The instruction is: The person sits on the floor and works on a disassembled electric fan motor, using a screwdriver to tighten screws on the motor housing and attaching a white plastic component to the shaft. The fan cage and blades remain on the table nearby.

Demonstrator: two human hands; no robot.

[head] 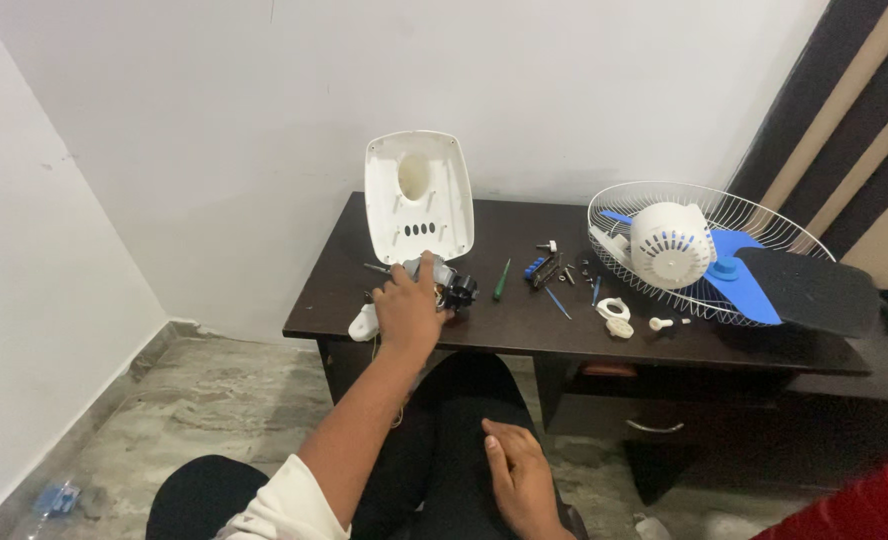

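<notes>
The left hand point(409, 308) is stretched out to the dark bench point(524, 335) and lies on a small motor point(446, 283) with grey and black parts, near the front left edge. The fingers are curled over the motor and touch it, but I cannot tell if they really clamp it. Just behind the motor, a white plastic cover point(419, 195) stands upright on the bench, near the wall. The right hand point(521, 480) rests on the person's lap, with fingers loosely apart and holding nothing. In the middle of the bench lie a green screwdriver point(502, 281) and some small screws and parts. At the right end sits a white wire fan guard point(664, 200), with a blue fan blade point(739, 280) inside it.
</notes>
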